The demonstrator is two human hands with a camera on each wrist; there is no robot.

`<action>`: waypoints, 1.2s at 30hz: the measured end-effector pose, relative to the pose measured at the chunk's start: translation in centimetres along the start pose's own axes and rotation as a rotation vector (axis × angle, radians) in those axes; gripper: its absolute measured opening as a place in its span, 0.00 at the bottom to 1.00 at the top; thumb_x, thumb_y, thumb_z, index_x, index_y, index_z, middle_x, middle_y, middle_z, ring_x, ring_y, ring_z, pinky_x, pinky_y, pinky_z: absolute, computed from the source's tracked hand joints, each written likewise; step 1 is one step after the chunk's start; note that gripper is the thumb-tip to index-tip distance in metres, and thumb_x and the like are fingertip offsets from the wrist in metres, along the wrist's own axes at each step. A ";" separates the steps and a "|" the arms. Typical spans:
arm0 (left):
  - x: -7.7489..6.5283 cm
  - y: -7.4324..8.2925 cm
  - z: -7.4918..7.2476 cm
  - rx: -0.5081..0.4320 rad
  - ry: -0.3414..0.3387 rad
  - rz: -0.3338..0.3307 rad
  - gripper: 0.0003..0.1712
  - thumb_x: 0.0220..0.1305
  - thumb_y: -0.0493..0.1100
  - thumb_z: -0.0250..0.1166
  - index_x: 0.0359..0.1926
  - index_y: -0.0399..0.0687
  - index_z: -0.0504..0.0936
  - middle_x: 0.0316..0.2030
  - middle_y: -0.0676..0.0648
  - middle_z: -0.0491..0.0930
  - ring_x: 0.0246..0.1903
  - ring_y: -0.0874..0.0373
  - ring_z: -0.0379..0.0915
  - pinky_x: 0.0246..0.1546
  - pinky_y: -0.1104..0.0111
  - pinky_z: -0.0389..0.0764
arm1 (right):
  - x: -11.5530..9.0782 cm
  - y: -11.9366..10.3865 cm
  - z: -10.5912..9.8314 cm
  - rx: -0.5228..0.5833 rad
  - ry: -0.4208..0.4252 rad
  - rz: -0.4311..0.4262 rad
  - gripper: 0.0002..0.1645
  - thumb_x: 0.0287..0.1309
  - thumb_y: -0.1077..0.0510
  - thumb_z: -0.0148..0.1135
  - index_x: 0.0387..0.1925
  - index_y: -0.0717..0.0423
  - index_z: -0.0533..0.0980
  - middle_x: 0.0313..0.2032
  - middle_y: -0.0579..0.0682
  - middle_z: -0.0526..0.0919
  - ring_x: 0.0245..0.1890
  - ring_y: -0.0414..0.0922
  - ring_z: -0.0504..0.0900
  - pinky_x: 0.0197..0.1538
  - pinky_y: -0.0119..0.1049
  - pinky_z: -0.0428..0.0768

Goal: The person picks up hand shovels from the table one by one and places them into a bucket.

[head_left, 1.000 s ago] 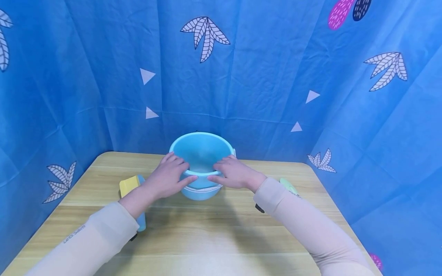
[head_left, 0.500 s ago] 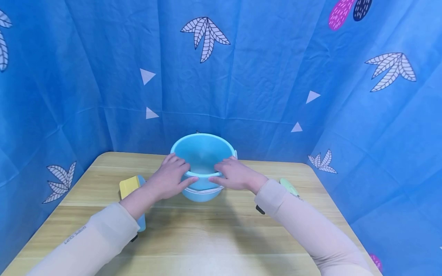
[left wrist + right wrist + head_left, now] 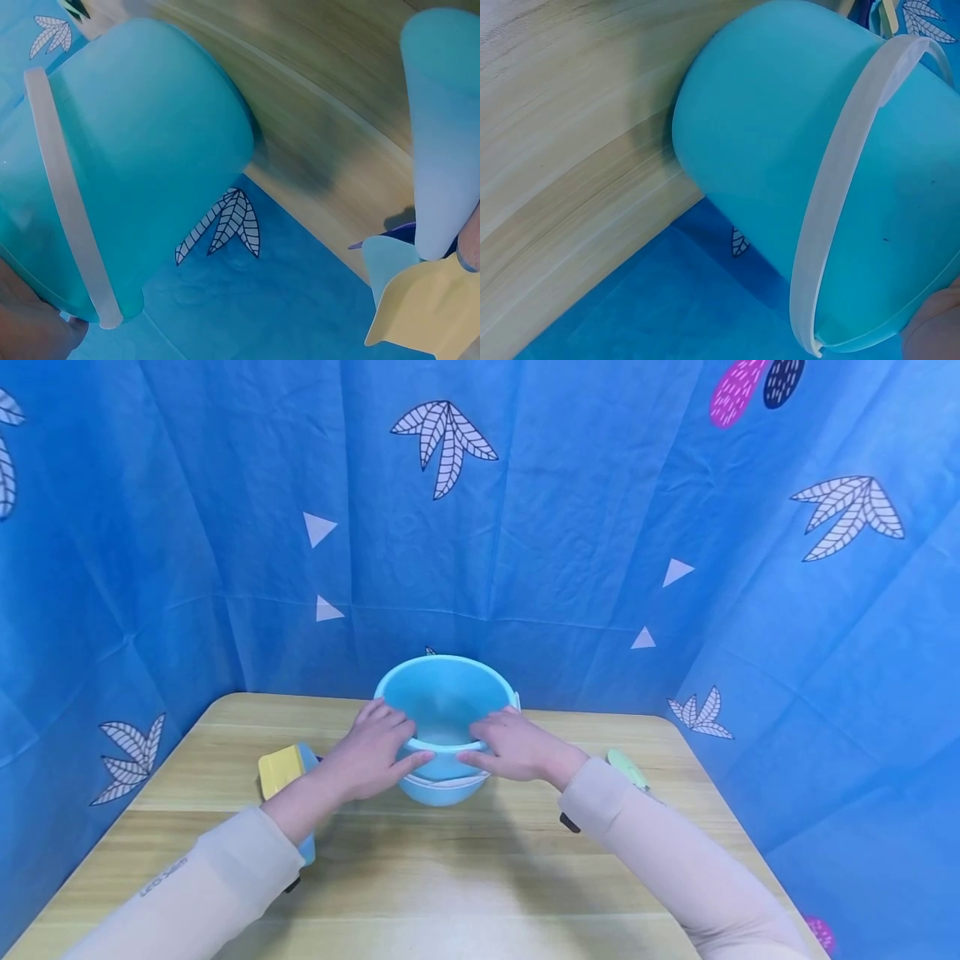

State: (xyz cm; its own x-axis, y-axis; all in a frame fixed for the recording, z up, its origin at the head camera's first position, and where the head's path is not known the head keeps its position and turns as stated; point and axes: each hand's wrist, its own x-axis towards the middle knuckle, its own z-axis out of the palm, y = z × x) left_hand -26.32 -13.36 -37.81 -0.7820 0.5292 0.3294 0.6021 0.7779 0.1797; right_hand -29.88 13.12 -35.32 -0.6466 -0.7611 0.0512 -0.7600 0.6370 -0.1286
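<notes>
Bucket [image 3: 165,150] shows light blue with a pale handle [image 3: 71,199].

Wood-grain tbl [image 3: 465,893] w/ rounded back corners bears blue bucket [image 3: 446,727] nr back ctr, yellow pc [image 3: 281,768] + lt-blue pc [image 3: 309,852] on L, green pc [image 3: 626,767] on R, part hidden.

The left hand [image 3: 371,752] and right hand [image 3: 525,748] grip the near rim of a blue bucket [image 3: 446,767]. Left of the bucket lies a yellow scoop [image 3: 281,768]; right, a green object [image 3: 626,767]; behind, a blue curtain [image 3: 420,560].
</notes>
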 end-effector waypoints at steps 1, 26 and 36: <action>0.0 0.0 0.0 0.000 0.001 0.002 0.22 0.70 0.66 0.56 0.38 0.54 0.77 0.34 0.55 0.73 0.48 0.51 0.68 0.70 0.45 0.49 | -0.1 0.0 0.0 -0.001 0.001 -0.001 0.24 0.70 0.32 0.47 0.33 0.44 0.73 0.25 0.40 0.71 0.33 0.40 0.71 0.47 0.41 0.66; -0.3 1.3 0.2 -0.019 0.001 0.043 0.24 0.71 0.68 0.52 0.39 0.55 0.76 0.35 0.57 0.73 0.48 0.54 0.68 0.69 0.44 0.51 | -2.1 -0.4 -0.1 0.025 0.011 -0.006 0.24 0.71 0.33 0.48 0.32 0.45 0.72 0.24 0.40 0.70 0.33 0.41 0.70 0.49 0.42 0.65; -0.6 2.0 0.5 -0.013 0.013 0.069 0.23 0.71 0.68 0.53 0.38 0.55 0.75 0.36 0.57 0.74 0.49 0.54 0.68 0.70 0.45 0.50 | -3.1 -0.5 0.2 0.029 0.017 0.005 0.26 0.70 0.30 0.46 0.33 0.44 0.73 0.24 0.39 0.70 0.34 0.41 0.70 0.48 0.42 0.65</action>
State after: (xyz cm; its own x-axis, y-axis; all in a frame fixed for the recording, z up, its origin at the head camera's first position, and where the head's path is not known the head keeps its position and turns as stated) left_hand -24.73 -11.93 -38.06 -0.7364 0.5769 0.3535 0.6567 0.7352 0.1681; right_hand -27.53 15.13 -35.63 -0.6512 -0.7559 0.0673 -0.7550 0.6364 -0.1579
